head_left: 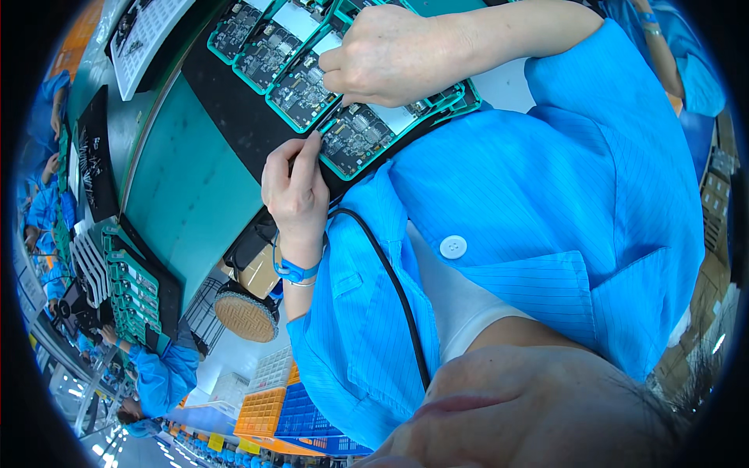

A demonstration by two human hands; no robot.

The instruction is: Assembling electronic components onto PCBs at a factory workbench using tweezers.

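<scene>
Green-framed circuit boards (355, 142) lie in rows on a black mat (226, 109). My left hand (296, 183), with a blue wrist strap (293, 271), has its fingers pinched together at the corner of the nearest board. Whatever may be between its fingertips is too small to make out. Above that board is my right hand (394, 58), its fingers curled closed near the gap beside the neighbouring board (300, 95). Its fingertips are partly hidden, so I cannot make out what they hold. A black cord (382, 265) runs down past my left sleeve.
A green work surface (195, 187) extends left of the mat. A white slotted tray (148, 39) stands at upper left. More green boards (133, 288) lie by a co-worker (168, 366). A woven stool (246, 316) and orange crates (261, 409) are at lower left.
</scene>
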